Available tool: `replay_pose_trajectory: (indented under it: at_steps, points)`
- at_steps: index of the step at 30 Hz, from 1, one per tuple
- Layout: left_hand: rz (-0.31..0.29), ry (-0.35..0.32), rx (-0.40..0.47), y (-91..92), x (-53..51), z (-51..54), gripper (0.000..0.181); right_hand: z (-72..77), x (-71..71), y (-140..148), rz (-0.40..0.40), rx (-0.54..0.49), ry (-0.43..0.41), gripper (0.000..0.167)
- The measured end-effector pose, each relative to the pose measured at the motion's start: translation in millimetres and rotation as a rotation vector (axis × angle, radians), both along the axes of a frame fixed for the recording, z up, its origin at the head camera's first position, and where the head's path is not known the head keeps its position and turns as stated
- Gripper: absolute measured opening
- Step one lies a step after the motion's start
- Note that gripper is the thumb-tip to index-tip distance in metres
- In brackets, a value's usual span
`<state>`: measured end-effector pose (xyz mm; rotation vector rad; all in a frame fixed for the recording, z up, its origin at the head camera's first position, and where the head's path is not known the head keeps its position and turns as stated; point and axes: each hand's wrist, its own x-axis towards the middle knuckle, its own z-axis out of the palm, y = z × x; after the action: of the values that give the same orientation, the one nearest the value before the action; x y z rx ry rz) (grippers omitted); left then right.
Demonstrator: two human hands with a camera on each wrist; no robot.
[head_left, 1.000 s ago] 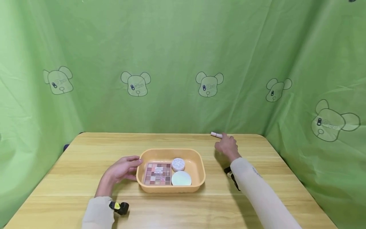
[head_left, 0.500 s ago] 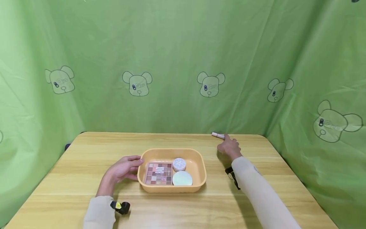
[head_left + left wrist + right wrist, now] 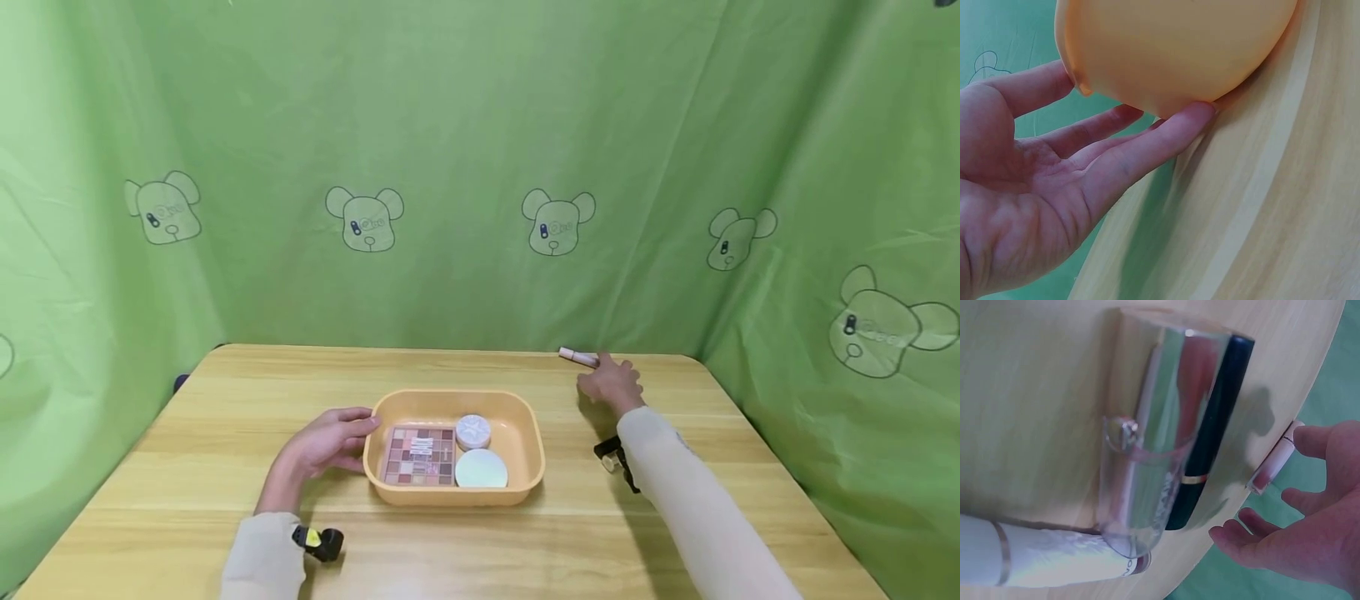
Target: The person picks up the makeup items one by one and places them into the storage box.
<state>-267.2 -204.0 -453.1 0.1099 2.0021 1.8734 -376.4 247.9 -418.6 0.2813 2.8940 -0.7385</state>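
Note:
My left hand (image 3: 326, 442) touches the left end of an orange plastic basket (image 3: 453, 497). The left wrist view shows its fingers (image 3: 1147, 150) mostly straight and spread along the basket's outer wall. Inside lie an eyeshadow palette (image 3: 420, 457), a small round case (image 3: 473, 432) with a star on its lid, and a pale round compact (image 3: 481, 469). My right hand (image 3: 611, 383) reaches to the far table edge, beside a pink lip gloss tube (image 3: 577, 357). In the right wrist view, one fingertip meets or overlaps the end of that tube; the other fingers are loosely bent and apart from it.
The right wrist view also shows a clear case (image 3: 1141, 425) with items inside, a dark tube (image 3: 1210, 431) with a gold band, and a white tube (image 3: 1054, 559) close by. A green curtain (image 3: 465, 125) hangs behind the wooden table (image 3: 420, 550).
My right hand has shifted slightly to the right, so more of the lip gloss tube shows. The left hand stays at the basket; the whole head view has drifted a little.

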Motion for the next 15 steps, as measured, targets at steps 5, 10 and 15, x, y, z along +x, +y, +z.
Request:
replay_pose_trajectory:
  at_steps: [5, 10, 15]
  points:
    - [-0.017, 0.007, -0.002, 0.4, 0.6, 1.8, 0.071, -3.8, -3.2, 2.5, 0.011, 0.020, -0.004, 0.082]
    - [-0.034, 0.009, 0.008, 0.4, 0.7, 1.6, 0.071, -7.6, -4.4, 3.0, 0.015, 0.018, -0.022, 0.083]
    - [-0.023, 0.006, 0.009, 0.2, -0.1, 1.0, 0.072, -9.5, -4.8, 2.8, 0.017, 0.006, -0.014, 0.081]
